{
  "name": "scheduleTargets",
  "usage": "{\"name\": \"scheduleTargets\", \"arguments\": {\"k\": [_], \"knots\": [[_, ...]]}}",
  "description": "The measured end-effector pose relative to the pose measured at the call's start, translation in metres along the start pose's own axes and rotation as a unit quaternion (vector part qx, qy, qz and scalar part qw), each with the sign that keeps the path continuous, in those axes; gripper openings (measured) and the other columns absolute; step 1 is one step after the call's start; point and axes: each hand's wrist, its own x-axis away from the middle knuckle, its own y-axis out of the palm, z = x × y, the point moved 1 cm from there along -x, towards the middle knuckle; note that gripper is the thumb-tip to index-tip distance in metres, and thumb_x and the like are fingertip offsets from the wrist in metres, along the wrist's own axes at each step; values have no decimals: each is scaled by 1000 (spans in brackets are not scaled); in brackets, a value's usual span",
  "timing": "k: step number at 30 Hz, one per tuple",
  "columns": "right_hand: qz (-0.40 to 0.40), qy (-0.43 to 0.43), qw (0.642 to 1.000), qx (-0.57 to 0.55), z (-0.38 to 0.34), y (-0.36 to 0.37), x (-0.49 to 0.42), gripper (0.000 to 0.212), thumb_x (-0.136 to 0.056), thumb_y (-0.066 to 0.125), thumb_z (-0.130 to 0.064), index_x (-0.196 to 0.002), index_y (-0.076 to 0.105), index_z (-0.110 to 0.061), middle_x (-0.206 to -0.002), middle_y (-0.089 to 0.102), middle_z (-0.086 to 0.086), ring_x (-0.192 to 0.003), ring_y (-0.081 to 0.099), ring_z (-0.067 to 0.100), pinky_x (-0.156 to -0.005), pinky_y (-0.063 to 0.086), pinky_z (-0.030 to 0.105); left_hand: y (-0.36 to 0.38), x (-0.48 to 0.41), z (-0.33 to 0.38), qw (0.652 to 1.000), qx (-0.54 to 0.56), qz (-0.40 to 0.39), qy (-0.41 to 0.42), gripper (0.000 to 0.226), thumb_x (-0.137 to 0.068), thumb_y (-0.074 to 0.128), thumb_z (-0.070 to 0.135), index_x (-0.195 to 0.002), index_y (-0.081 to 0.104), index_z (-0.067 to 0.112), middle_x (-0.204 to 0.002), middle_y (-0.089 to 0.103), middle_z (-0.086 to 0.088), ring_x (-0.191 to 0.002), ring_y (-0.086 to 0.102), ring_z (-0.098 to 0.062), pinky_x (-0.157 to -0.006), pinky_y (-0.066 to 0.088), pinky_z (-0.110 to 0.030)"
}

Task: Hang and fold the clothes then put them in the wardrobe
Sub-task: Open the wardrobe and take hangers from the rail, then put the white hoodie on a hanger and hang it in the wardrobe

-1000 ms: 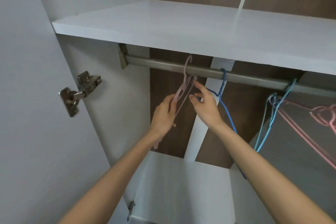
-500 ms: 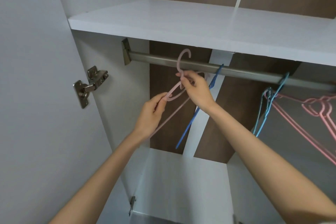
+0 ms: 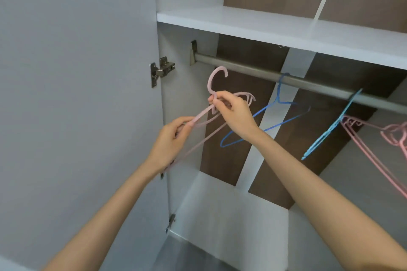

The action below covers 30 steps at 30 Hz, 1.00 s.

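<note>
Arms outstretched upward, left hand (image 3: 171,138) and right hand (image 3: 233,114) in pinch grips.

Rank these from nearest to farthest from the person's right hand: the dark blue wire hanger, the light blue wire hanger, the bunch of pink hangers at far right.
1. Dark blue wire hanger, just right of the right hand.
2. Light blue wire hanger, further right on the rail.
3. Bunch of pink hangers, far right edge.

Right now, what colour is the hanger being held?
Pale pink; the hanger shows best in the head view.
</note>
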Motion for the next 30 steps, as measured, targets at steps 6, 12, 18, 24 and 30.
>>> {"name": "scheduleTargets", "arguments": {"k": [6,12,18,24,30], "knots": [[-54,-40,998,-12,-37,23,75,13,-95,55,-10,-100,67,-9,-93,73,7,-75,59,-6,-78,47,18,-26,104,25,999,-1,29,-37,18,-99,48,21,-99,64,30,-48,31,13,-41,26,-3,-39,25,-19],[-94,-73,992,44,-71,63,156,13,-96,56,-17,-91,66,-11,-68,61,-14,-80,50,18,-70,31,21,-59,214,41,995,-41,46,-79,17,-97,50,26,-97,65,34,-55,31,0,-46,26,-7,-45,27,-28],[-133,-101,981,98,-96,110,238,18,-96,55,-26,-88,63,-12,-68,44,-24,-87,47,17,-80,36,37,-101,312,43,988,-69,28,-132,16,-97,52,29,-98,68,26,-51,32,11,-47,29,-8,-41,32,-21],[-229,-21,972,55,-125,163,306,21,-99,50,-25,-81,51,-14,-56,53,-12,-55,52,13,-55,40,33,-156,393,28,975,-78,-9,-209,20,-97,51,34,-104,68,25,-55,48,10,-51,41,-7,-46,41,-22],[-253,63,964,57,-162,241,365,22,-102,42,-26,-89,53,-12,-75,67,1,-62,58,14,-59,45,31,-228,457,7,963,-57,-67,-255,22,-98,50,22,-111,68,18,-73,64,2,-49,47,-3,-51,42,-16]]}}
